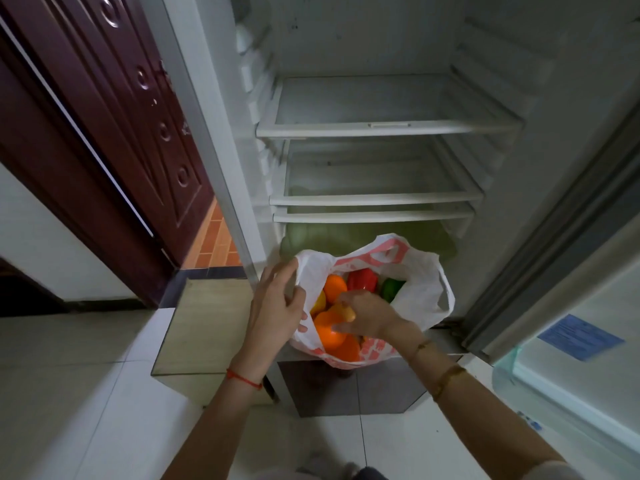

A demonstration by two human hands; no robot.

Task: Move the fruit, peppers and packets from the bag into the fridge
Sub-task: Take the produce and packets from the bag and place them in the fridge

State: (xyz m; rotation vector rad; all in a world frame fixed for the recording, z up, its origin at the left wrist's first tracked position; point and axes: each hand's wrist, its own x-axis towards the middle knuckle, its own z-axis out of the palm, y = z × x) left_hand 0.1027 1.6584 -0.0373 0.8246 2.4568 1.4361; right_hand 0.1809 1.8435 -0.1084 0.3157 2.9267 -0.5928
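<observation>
A white plastic bag (pixel 426 289) with red print sits low in the centre of the frame, at the foot of the open fridge (pixel 381 129), its mouth spread wide. Inside it lie orange fruit (pixel 330 332), a red pepper (pixel 362 279) and a green pepper (pixel 391 288) toward the back, and a sliver of yellow at the left edge; packets cannot be made out.

The left hand (pixel 273 313) holds the bag's left rim, fingers curled loosely over the plastic. The right hand (pixel 367 315) reaches into the bag, its grip partly closed around a small yellowish piece on top of the orange fruit; what that piece is cannot be told.

Above, the fridge's glass shelves (pixel 384 128) are bare, with a greenish drawer (pixel 367 237) directly behind the bag. The fridge door (pixel 571 306) stands open at the right of the frame. A dark wooden door (pixel 114 133) fills the upper left, and pale floor tiles (pixel 86 393) spread across the lower left.
</observation>
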